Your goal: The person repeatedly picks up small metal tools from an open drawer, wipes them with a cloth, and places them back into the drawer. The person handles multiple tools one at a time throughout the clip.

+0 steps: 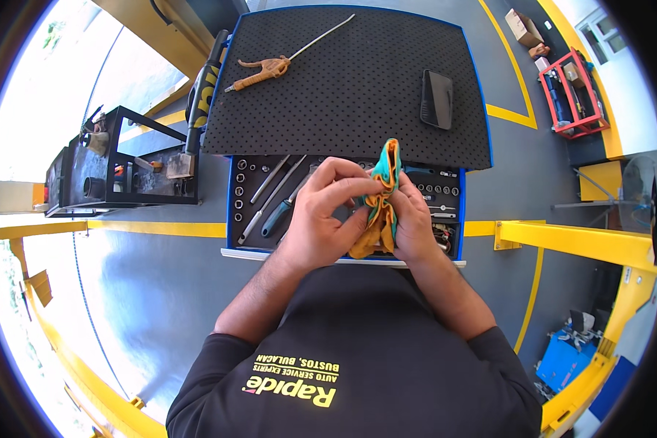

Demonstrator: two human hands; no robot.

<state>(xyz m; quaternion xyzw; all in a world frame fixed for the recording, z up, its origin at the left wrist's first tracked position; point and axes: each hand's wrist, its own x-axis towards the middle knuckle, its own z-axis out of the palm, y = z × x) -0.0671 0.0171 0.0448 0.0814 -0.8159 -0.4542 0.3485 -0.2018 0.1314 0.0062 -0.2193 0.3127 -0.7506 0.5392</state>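
A bunched orange and teal cloth (376, 237) is held upright between my two hands, above an open tool drawer. My left hand (325, 212) pinches its folds from the left, thumb and fingers closed on the fabric. On the other side, my right hand (414, 219) grips the cloth, its fingers partly hidden behind it. Below my hands the drawer (232, 233) holds sockets (239, 190), long ratchet-type bars (270, 179) and a teal-handled tool (276, 219). My hands and the cloth cover the middle of the drawer.
On the black perforated cabinet top (343, 80) lie an orange air blow gun (266, 69) and a dark phone-like device (436, 100). A black metal stand (124, 168) is at the left. Yellow posts and beams (577, 242) flank me; a red cart (573, 95) stands far right.
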